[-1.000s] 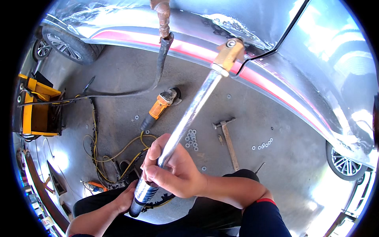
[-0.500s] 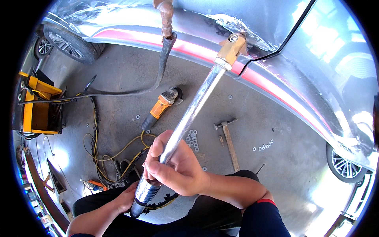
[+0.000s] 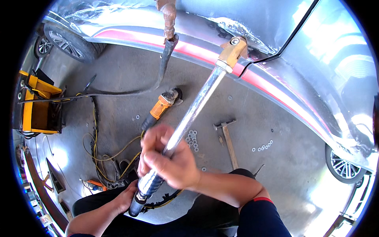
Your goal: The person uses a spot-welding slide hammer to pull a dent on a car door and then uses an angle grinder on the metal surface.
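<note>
A slide hammer [image 3: 197, 106] with a chrome shaft runs up and right from my lap to the car. Its brass-coloured head [image 3: 232, 51] meets the car's lower side panel [image 3: 272, 23], beside a bare-metal patch with a row of small marks. My left hand [image 3: 127, 197] is closed around the dark handle at the low end, its fingers partly hidden. Around the shaft, just above the dark ribbed weight [image 3: 151, 183], curls my right hand [image 3: 169, 162], blurred by motion.
An orange angle grinder [image 3: 161, 106], a wooden-handled hammer [image 3: 229, 144] and several washers [image 3: 192, 141] lie on the floor. A thick black cable [image 3: 162, 71] hangs from a copper-coloured clamp [image 3: 169, 19] and runs to a yellow machine [image 3: 39, 104] at left.
My right hand has shifted slightly on the shaft and its grip looks looser. More of the ribbed weight and the fitting below it shows. The brass-coloured head stays at the panel.
</note>
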Tool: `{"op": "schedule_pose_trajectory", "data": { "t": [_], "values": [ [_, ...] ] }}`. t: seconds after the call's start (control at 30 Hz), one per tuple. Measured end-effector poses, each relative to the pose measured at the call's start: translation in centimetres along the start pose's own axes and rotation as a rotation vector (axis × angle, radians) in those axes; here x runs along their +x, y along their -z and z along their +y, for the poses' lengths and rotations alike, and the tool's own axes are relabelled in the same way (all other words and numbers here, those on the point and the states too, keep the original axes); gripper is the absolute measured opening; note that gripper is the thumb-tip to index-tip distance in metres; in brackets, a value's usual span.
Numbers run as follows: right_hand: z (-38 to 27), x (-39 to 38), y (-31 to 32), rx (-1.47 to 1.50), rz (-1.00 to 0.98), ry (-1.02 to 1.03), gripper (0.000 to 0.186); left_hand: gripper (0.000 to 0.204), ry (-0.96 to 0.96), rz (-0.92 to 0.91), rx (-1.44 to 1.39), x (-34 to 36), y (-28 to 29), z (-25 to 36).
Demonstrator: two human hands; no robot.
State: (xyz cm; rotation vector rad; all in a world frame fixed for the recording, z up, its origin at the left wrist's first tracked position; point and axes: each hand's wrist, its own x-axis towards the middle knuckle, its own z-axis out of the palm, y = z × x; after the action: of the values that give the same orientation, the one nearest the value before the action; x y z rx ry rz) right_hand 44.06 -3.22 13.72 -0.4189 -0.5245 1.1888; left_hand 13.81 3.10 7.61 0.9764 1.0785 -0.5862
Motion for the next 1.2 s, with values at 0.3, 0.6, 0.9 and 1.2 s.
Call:
{"op": "schedule_pose_trajectory", "data": {
  "t": [0.3, 0.6, 0.9, 1.2],
  "values": [
    [1.9, -2.2, -0.2, -0.205, -0.021, -0.114, 0.037, 0.059, -0.159, 0.102, -0.124, 1.1, -0.7, -0.2],
    [0.4, -1.9, 0.6, -0.163, -0.064, -0.021, 0.035, 0.06, -0.138, 0.008, 0.134, 0.4, 0.5, 0.8],
    [0.4, -2.2, 0.2, -0.06, -0.071, -0.048, 0.023, 0.064, -0.031, -0.156, 0.072, 2.8, 2.1, -4.1],
    [0.2, -1.8, 0.6, -0.103, -0.094, 0.002, 0.02, 0.063, -0.043, -0.095, 0.052, 2.6, 1.4, -3.2]
  ]
}}
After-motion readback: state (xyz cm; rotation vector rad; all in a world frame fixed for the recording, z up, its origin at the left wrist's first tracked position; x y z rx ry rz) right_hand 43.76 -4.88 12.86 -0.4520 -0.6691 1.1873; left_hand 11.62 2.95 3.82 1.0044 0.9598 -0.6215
